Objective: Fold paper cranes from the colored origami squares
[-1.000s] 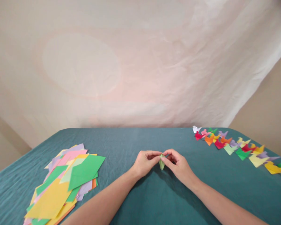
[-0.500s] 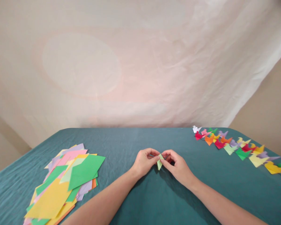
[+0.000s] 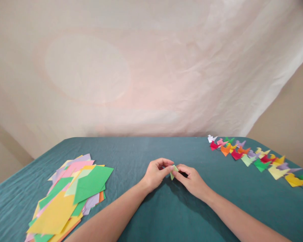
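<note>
A small light-green folded paper piece [image 3: 174, 170] is pinched between both hands just above the teal tablecloth [image 3: 166, 208], near the middle of the table. My left hand [image 3: 156, 174] grips its left side with thumb and fingertips closed. My right hand [image 3: 192, 179] grips its right side, fingers curled over it. Most of the paper is hidden by the fingers.
A loose pile of coloured paper squares [image 3: 68, 193] lies at the left, green and yellow on top. A row of several folded paper figures [image 3: 257, 158] in mixed colours runs along the table's right edge. A cream cloth backdrop [image 3: 141, 67] hangs behind the table.
The green paper piece has turned from hanging point-down to lying flatter between the fingers. My right hand has lowered slightly toward the cloth. The left hand stays nearly in place.
</note>
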Demonstrator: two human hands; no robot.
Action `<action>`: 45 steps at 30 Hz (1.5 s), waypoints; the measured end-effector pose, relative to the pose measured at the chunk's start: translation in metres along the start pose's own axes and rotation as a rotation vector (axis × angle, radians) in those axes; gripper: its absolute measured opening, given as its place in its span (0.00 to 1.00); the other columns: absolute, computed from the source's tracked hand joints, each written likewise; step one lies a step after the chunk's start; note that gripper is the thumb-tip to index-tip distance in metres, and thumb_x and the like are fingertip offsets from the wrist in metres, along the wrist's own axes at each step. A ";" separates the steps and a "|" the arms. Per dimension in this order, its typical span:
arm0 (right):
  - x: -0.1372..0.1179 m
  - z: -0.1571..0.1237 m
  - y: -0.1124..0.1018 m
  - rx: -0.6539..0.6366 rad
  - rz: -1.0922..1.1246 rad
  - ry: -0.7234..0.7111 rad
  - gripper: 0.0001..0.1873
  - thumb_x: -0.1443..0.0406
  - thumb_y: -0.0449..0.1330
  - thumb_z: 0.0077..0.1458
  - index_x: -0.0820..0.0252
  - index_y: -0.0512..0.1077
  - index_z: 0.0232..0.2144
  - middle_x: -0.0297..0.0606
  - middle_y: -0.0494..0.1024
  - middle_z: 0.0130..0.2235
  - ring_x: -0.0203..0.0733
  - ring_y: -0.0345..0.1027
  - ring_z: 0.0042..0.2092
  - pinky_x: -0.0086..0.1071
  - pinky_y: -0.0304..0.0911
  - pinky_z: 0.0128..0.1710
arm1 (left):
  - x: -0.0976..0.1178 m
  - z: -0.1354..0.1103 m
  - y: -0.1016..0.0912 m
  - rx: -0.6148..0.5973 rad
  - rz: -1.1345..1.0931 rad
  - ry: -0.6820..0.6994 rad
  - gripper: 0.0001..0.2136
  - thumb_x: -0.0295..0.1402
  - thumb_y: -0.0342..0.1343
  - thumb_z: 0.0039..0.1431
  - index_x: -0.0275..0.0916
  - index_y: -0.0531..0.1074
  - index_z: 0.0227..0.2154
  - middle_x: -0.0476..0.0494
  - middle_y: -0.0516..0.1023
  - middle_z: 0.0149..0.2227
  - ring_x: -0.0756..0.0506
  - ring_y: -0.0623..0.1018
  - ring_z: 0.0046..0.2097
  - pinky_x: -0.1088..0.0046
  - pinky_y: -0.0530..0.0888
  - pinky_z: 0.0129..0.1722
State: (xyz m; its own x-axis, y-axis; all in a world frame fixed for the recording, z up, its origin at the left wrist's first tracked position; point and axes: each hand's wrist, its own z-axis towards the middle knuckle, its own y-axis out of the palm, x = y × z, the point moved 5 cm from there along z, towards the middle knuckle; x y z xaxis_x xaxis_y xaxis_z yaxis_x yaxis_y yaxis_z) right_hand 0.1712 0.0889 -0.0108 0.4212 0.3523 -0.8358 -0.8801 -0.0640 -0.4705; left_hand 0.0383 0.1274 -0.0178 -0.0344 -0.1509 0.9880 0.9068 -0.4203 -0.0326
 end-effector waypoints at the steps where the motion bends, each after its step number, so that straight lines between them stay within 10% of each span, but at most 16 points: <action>1: 0.002 0.001 -0.001 -0.007 0.040 0.016 0.18 0.55 0.52 0.57 0.60 0.70 0.24 0.34 0.71 0.27 0.38 0.64 0.32 0.30 0.58 0.34 | 0.002 -0.001 0.001 -0.003 -0.010 0.013 0.13 0.38 0.58 0.53 0.34 0.72 0.36 0.44 0.75 0.32 0.48 0.73 0.34 0.74 0.69 0.36; 14: 0.016 0.003 -0.015 0.165 0.448 0.187 0.18 0.51 0.59 0.50 0.62 0.72 0.24 0.35 0.71 0.27 0.38 0.60 0.31 0.30 0.55 0.33 | 0.031 -0.016 0.011 0.018 0.243 0.299 0.06 0.30 0.56 0.55 0.39 0.70 0.37 0.43 0.71 0.45 0.45 0.70 0.47 0.72 0.68 0.42; 45: 0.030 0.002 -0.014 0.197 0.546 0.229 0.17 0.53 0.61 0.48 0.62 0.75 0.26 0.35 0.70 0.26 0.38 0.61 0.31 0.32 0.57 0.35 | 0.018 -0.009 0.006 0.068 0.201 0.184 0.06 0.34 0.59 0.51 0.38 0.77 0.29 0.44 0.77 0.36 0.46 0.76 0.39 0.71 0.71 0.42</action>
State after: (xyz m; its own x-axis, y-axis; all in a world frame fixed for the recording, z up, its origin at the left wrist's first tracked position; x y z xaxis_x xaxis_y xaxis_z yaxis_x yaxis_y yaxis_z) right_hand 0.1956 0.1023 -0.0291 -0.0835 0.1068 -0.9908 -0.9964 0.0024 0.0843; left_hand 0.0392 0.1139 -0.0015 0.0790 -0.3880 0.9183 0.9291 -0.3052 -0.2089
